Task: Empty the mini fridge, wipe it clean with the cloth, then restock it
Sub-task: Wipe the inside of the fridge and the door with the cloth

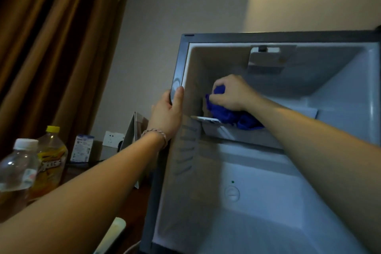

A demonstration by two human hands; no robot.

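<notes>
- Two bare forearms are reaching away from the camera toward an open mini fridge [268,202], seen from close in front and slightly below.
- Left hand [167,113], with a braided bracelet [156,133] at the wrist, is gripping the fridge's left front edge, thumb on the face and fingers wrapping round the side, probably to steady the cabinet while wiping.
- Right hand [228,94] is clenching a bunched blue cloth [224,113] and pressing it against the inner left wall, just above a small white shelf [208,119].
- Fridge interior is showing no food or drink, so emptying looks done and wiping seems to be under way.
- Waiting outside on the dark surface at the left are a clear water bottle [17,169], a yellow-capped juice bottle [50,163] and a small carton [81,147], likely for restocking.
- Brown curtains [57,37] are hanging behind them.
</notes>
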